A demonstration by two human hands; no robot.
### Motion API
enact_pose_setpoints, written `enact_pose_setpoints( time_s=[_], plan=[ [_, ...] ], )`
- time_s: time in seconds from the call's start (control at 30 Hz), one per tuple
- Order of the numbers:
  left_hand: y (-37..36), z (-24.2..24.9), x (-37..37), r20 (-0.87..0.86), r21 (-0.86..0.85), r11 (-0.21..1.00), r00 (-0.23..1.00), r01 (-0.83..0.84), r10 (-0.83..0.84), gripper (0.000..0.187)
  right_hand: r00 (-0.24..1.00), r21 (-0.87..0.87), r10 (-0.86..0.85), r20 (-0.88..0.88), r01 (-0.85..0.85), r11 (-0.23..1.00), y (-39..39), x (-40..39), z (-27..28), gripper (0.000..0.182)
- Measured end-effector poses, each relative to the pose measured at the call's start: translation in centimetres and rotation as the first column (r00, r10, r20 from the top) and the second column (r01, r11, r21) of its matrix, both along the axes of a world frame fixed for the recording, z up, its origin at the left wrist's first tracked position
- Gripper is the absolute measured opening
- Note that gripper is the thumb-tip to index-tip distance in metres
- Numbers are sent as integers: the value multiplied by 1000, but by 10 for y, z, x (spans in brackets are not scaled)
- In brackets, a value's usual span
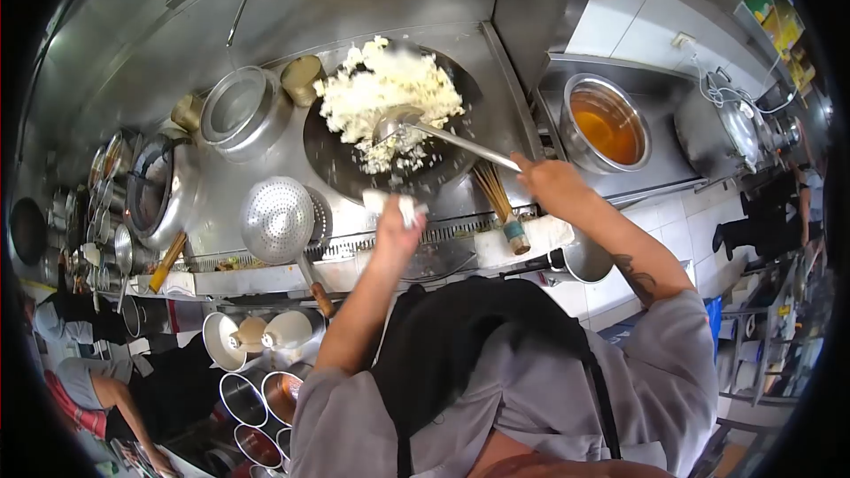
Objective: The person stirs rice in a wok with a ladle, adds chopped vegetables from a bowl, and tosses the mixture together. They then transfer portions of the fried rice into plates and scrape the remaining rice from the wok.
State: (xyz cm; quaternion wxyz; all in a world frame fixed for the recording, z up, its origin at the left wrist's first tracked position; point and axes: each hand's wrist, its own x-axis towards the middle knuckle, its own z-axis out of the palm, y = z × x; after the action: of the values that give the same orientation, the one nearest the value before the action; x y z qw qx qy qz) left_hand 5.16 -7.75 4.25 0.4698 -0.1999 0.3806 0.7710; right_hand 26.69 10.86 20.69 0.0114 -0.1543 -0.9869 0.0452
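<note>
Gripping a white cloth on the wok rim, the left hand is fisted. Beyond it, rice fills the wok. Right hand clasps the ladle handle, its bowl in the rice.

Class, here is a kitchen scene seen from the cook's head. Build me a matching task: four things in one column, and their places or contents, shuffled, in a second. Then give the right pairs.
Things:
1. ladle
2. strainer
3. pot
4. bamboo brush

Places or contents:
A. holds orange liquid
B. its bowl is in the rice, its handle in the right hand
C. lies left of the wok, with a brown handle
D. lies on the stove edge between the two hands

Pairs: 1-B, 2-C, 3-A, 4-D

The left hand grips a white cloth at the wok's near rim.
</note>
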Motion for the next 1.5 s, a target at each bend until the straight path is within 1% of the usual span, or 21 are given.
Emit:
enact_pose_setpoints(
  time_s=[0.07, 0.17, 0.33, 0.43, 0.5, 0.57, 0.63, 0.67, 0.73, 0.8, 0.87, 0.93, 1.0, 1.13, 1.2, 1.27, 1.33, 1.4, 1.43, 1.47, 1.5],
  plan=[
    [30, -38, -56, -66, 105, 993, 996, 61, -54, 15, 1000, 25, -1, 24, 0, 1000, 0, 8, 16, 42],
    [53, -65, -74, -94, 86, 992, 992, 93, -84, 11, 982, -37, -80, -173, 74, 997, 9, 16, 14, 43],
    [57, -64, -74, -54, 64, 997, 998, 36, -33, 7, 955, -60, -207, -213, 199, 978, 43, 0, -48, 42],
    [55, -51, -82, -39, 70, 986, 988, 152, -149, 8, 967, -109, -220, -130, 207, 972, 69, -24, -80, 42],
    [53, -33, -80, 57, -22, 994, 993, 107, -106, 10, 933, -186, -280, -227, 240, 953, 76, -54, -106, 40],
    [55, -47, -82, 40, -11, 991, 990, 134, -134, 9, 910, -218, -334, -245, 284, 934, 81, -99, -115, 35],
    [55, -51, -85, 24, -3, 985, 984, 175, -175, 7, 795, -671, -606, -28, 434, 601, 51, -148, -98, 44],
    [55, -52, -86, 25, -8, 986, 985, 168, -168, 7, 844, -725, -535, -35, 347, 595, 56, -171, -126, 43],
    [55, -52, -87, 28, 14, 978, 978, 207, -207, 6, 903, -855, -415, 108, 297, 426, 29, -193, -133, 38],
    [54, -50, -88, 19, 23, 974, 974, 225, -225, 6, 946, -768, -308, 98, 269, 582, -6, -175, -114, 31],
    [55, -47, -86, 28, 14, 982, 982, 186, -186, 7, 948, -423, -47, -316, -97, 901, -1, -134, -152, 41],
    [56, -54, -87, 42, -4, 986, 985, 166, -165, 7, 978, -433, -101, 182, 172, 885, -8, -84, -78, 42],
    [57, -61, -87, 6, 27, 987, 987, 160, -161, 12, 935, -236, -110, 337, 197, 952, 8, -49, -50, 39],
    [49, -16, -30, 50, 36, 999, 999, -1, -1, 17, 985, -15, -64, 163, 67, 998, 18, -21, -34, 38],
    [14, 46, 17, 76, 19, 999, 996, 41, -43, 24, 961, -159, 48, 271, -4, 987, 3, -17, -4, 41],
    [-5, 76, 27, 186, 51, 993, 976, 107, -115, 18, 956, -238, 97, 277, -30, 971, 9, -4, 18, 39],
    [11, 48, 6, 119, 102, 989, 986, 106, -118, 18, 969, -427, 111, 219, -8, 904, 18, 1, 24, 40],
    [25, 9, 3, -54, 181, 978, 994, 101, -92, 15, 974, -337, 88, 208, -13, 941, 21, -15, 6, 39],
    [28, -16, 10, -163, 181, 980, 985, 85, -55, 13, 983, -201, 47, 178, -10, 980, 24, -25, -20, 39],
    [9, -34, 28, -102, 150, 985, 993, 81, -66, 14, 990, -51, 3, 138, 5, 999, 26, -30, -30, 39],
    [-11, -52, 46, -40, 118, 990, 997, 77, -73, 16, 991, -38, -9, 132, 14, 999, 25, -27, -23, 39]
  ],
)
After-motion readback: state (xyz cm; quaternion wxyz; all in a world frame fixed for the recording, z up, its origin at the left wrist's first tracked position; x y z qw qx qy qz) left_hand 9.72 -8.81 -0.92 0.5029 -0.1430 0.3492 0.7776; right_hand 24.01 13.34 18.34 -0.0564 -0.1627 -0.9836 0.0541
